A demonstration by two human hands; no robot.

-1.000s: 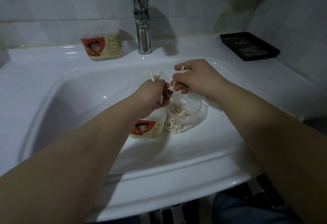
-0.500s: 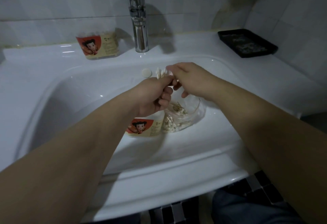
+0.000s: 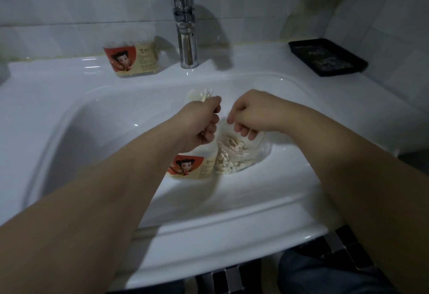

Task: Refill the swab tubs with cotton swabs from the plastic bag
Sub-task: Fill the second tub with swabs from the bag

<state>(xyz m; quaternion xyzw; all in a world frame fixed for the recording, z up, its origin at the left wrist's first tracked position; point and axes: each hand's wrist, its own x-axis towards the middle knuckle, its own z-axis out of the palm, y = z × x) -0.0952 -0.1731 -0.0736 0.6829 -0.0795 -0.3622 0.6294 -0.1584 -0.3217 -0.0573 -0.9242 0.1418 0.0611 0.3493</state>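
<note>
The swabs (image 3: pixel 205 95) bunched in the left grip (image 3: pixel 200 124) have fluffy white cotton tips on pale sticks. Just under that grip, the tub (image 3: pixel 192 168) is clear plastic with a glossy printed label; the far tub (image 3: pixel 132 60), well beyond it, looks the same. Below the right grip (image 3: pixel 253 113), the bag (image 3: pixel 255 154) is thin, clear, crinkled plastic with a slight sheen. Around both grips the sink (image 3: pixel 92 131) is smooth, glossy white ceramic. Beyond them the tap (image 3: pixel 185 38) is polished metal. The tray (image 3: pixel 327 58), far right of the right grip, looks matt black.

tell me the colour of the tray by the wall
The tray is black; the head view shows it.
</note>
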